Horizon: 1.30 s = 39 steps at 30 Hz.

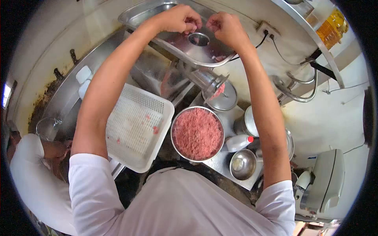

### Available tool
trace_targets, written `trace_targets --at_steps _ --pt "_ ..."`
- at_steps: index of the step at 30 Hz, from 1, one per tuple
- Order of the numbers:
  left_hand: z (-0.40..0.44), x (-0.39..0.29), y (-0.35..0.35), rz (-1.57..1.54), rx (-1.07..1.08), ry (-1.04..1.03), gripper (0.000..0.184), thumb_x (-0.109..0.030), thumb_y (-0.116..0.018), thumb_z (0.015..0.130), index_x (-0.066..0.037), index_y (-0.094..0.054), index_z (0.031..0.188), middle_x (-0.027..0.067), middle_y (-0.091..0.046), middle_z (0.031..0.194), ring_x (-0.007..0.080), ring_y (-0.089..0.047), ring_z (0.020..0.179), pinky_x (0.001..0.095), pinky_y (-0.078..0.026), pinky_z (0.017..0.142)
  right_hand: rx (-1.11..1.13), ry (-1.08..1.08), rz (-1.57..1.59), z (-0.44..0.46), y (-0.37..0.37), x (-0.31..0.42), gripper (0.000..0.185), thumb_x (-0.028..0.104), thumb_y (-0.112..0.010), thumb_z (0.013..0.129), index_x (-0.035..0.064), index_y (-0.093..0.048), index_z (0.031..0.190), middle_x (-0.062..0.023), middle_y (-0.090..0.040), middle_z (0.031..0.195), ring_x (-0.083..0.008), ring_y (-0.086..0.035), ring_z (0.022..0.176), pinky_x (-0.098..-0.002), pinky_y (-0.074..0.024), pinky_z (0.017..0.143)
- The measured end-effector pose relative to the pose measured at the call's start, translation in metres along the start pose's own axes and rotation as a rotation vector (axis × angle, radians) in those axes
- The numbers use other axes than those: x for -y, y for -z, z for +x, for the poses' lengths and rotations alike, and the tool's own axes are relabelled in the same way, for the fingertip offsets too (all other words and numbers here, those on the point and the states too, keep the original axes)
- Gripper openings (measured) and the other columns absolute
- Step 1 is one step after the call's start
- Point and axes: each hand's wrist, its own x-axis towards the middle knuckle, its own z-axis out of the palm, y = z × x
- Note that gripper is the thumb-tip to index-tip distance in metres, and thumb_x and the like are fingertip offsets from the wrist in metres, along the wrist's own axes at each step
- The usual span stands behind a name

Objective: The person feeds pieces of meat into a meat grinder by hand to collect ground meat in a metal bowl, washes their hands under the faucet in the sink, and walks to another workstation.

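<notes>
Both hands are over the metal tray (173, 46) on top of a meat grinder (202, 80). My left hand (182, 19) is closed with its fingers curled, just left of the tray's round feed hole (199, 39). On the other side of the hole, my right hand (226, 29) is also closed, fingertips pinched together. Anything held in either is too small or hidden to make out. A few scraps of meat (219, 58) lie in the tray. Ground meat (219, 91) hangs at the grinder's outlet, and a round metal bowl full of ground meat (198, 133) stands below.
Left of the bowl sits a white perforated plastic basket (136, 129) with a few meat bits. To the right are a white bottle with a red cap (238, 143), a small metal bowl (243, 165) and a metal pot (251, 120). Another person's sleeve (29, 157) shows at far left.
</notes>
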Motion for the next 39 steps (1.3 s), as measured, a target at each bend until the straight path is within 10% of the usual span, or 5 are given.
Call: trace_targets --at_steps 8,13,18,34,39 --pt "0.001 -0.001 0.002 0.201 -0.056 0.027 0.015 -0.003 -0.068 0.081 0.000 -0.070 0.095 0.0097 -0.069 0.072 0.0164 -0.065 0.065 0.0332 -0.052 0.063 0.678 -0.065 -0.449 0.014 0.057 -0.002 0.030 0.015 -0.077 0.072 0.0111 -0.075 0.102 -0.0157 -0.073 0.091 -0.0351 -0.070 0.088 -0.0443 -0.0534 0.078" --pt "0.003 0.002 0.003 0.212 -0.056 0.048 0.015 -0.003 -0.068 0.081 -0.001 -0.071 0.096 0.0096 -0.069 0.073 0.0169 -0.065 0.066 0.0343 -0.052 0.064 0.691 -0.134 -0.610 0.011 0.032 0.020 0.028 0.013 -0.078 0.068 0.0083 -0.073 0.096 -0.0134 -0.072 0.095 -0.0300 -0.069 0.090 -0.0405 -0.0544 0.076" --pt "0.003 0.003 0.005 0.198 -0.031 0.121 0.016 -0.003 -0.068 0.079 -0.002 -0.072 0.094 0.0094 -0.070 0.078 0.0209 -0.067 0.073 0.0360 -0.052 0.068 0.456 0.127 0.493 0.017 0.004 0.000 0.019 -0.005 -0.066 0.076 0.0019 -0.070 0.093 -0.0092 -0.069 0.081 -0.0181 -0.064 0.076 -0.0331 -0.0526 0.072" --pt "0.001 -0.024 -0.001 -0.032 0.169 -0.404 0.021 -0.020 -0.075 0.085 0.000 -0.075 0.092 0.0144 -0.074 0.094 0.0255 -0.070 0.090 0.0369 -0.053 0.082 0.279 -0.006 -0.074 0.015 -0.003 -0.017 0.010 -0.001 -0.070 0.084 0.0005 -0.070 0.094 -0.0036 -0.069 0.087 -0.0114 -0.062 0.081 -0.0288 -0.0507 0.067" --pt "0.001 -0.003 0.001 0.057 0.230 -0.294 0.023 -0.021 -0.075 0.085 0.000 -0.075 0.093 0.0142 -0.073 0.096 0.0260 -0.069 0.088 0.0375 -0.053 0.080 0.245 -0.057 0.009 0.008 -0.003 -0.012 0.024 0.021 -0.064 0.084 -0.0005 -0.073 0.092 -0.0270 -0.069 0.087 -0.0413 -0.067 0.078 -0.0467 -0.0511 0.071"
